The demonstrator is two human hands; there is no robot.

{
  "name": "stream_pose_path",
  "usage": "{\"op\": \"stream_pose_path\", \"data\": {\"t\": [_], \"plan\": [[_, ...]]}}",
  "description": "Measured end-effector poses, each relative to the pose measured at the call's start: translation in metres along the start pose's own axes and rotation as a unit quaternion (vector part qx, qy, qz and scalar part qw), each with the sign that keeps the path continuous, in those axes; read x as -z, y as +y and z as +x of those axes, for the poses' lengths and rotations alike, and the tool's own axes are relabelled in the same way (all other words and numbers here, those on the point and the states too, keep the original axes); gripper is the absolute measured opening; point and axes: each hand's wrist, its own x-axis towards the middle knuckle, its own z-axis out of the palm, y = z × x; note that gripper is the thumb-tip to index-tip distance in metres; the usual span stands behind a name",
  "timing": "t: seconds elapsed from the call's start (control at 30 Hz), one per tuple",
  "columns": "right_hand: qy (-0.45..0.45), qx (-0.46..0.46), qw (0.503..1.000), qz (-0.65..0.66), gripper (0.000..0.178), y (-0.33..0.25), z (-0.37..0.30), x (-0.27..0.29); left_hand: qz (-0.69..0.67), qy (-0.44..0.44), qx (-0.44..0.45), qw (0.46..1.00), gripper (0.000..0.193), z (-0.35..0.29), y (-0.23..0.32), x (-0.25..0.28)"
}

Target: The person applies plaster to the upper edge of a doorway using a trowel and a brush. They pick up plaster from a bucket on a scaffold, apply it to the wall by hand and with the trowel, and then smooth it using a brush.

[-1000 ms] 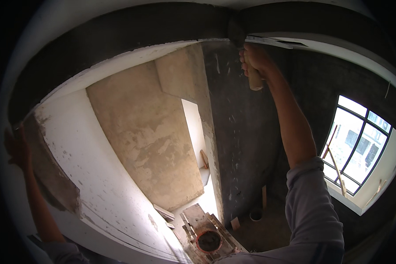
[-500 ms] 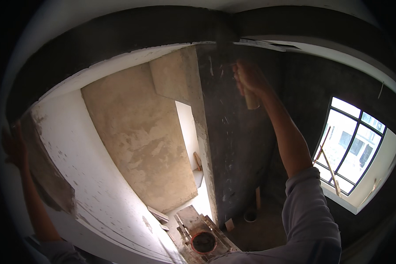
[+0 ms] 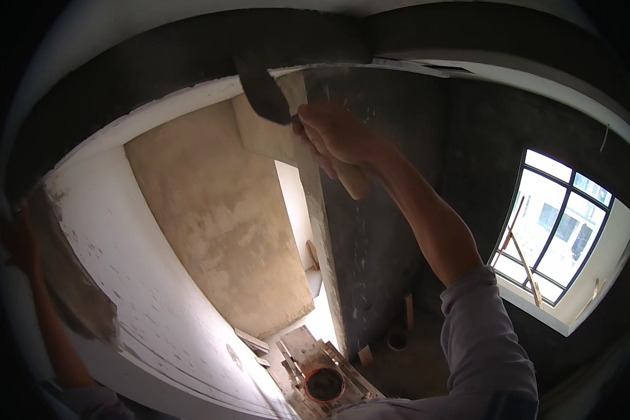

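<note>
My right hand point(image 3: 339, 133) is closed round the wooden handle of a trowel point(image 3: 264, 94), raised high in front of me. Its dark, broad blade points up and to the left. The blade's top overlaps the lower edge of a dark grey beam point(image 3: 189, 52) and blends into it; I cannot tell whether it touches. At the far left my left hand point(image 3: 22, 241) is up beside the wall, next to a grey-brown patch point(image 3: 80, 287). It is dim there, but the fingers look stretched out, with nothing visible in them.
Below me, a bucket with an orange rim point(image 3: 324, 401) holding grey material stands on a wooden platform point(image 3: 301, 344). A white wall point(image 3: 140, 259) runs along the left, with a tan wall point(image 3: 217, 231) beyond. A dark wall point(image 3: 371, 231) and a window point(image 3: 556, 224) lie right.
My right hand has moved left and slightly down from the dark wall, and the trowel blade now shows against the beam's edge. My left hand has stayed about where it was.
</note>
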Motion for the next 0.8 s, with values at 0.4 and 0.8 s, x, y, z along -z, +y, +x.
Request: {"op": "stream_pose_path", "data": {"t": [0.4, 0.8], "plan": [[0.262, -0.097, 0.959, 0.039, 0.033, 0.005, 0.027, 0.105, -0.157, 0.129, 0.030, 0.979, 0.077, 0.007, 0.008, -0.051], [0.020, 0.059, 0.983, -0.171, 0.019, -0.048, 0.020, -0.065, -0.242, 0.205, 0.106, 0.942, 0.085, 0.024, -0.003, -0.056]]}}
